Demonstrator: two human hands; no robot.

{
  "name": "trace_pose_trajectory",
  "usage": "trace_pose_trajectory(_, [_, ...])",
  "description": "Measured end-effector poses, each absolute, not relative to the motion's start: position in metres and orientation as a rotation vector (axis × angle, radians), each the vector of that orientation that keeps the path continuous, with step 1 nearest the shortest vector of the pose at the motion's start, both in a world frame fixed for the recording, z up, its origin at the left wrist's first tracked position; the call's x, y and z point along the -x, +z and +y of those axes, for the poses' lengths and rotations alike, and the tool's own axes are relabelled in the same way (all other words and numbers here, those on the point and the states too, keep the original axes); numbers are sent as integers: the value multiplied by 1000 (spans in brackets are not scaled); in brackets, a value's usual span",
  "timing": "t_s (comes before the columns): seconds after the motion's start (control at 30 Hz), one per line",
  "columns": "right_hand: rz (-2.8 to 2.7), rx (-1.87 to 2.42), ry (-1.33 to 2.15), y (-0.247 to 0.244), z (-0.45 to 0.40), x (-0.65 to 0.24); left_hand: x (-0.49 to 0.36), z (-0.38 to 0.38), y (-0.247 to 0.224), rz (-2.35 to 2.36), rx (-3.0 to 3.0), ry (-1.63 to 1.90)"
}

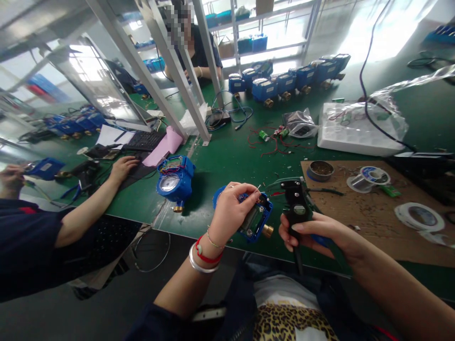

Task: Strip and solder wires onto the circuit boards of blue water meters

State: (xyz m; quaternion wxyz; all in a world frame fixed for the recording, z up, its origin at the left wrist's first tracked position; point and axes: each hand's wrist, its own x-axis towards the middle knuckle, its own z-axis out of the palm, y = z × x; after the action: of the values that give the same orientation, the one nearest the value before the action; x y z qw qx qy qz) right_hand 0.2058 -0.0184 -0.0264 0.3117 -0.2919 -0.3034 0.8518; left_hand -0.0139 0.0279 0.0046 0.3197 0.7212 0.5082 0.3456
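Head view. An opened blue meter [255,222] is seen at the near edge of the green desk [216,158], partly covered by the left hand [231,207], whose thumb and fingertips are pinched together on a thin lead [259,188]. A black wire stripper [296,202] is held in the right hand [316,232], its fingers wrapped around the handles; whether a lead is caught in the tool's head cannot be told at this size. The step in hand is judged to be the trimming or stripping of leads; a steady pinch and careful alignment of the tool are called for. The lead ends are crowded by the left hand and the tool head. To the right, a tin [321,170], a solder spool [369,179] and a tape roll [419,217] are carried on cardboard [373,227]. A second meter [175,182] is placed to the left, with a co-worker's hand [124,169] beyond.
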Motion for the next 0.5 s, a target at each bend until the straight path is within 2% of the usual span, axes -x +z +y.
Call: trace_pose_trajectory(0.5, [-868, 718, 2215, -26, -16, -188, 15, 28, 4, 1307, -1921, 918])
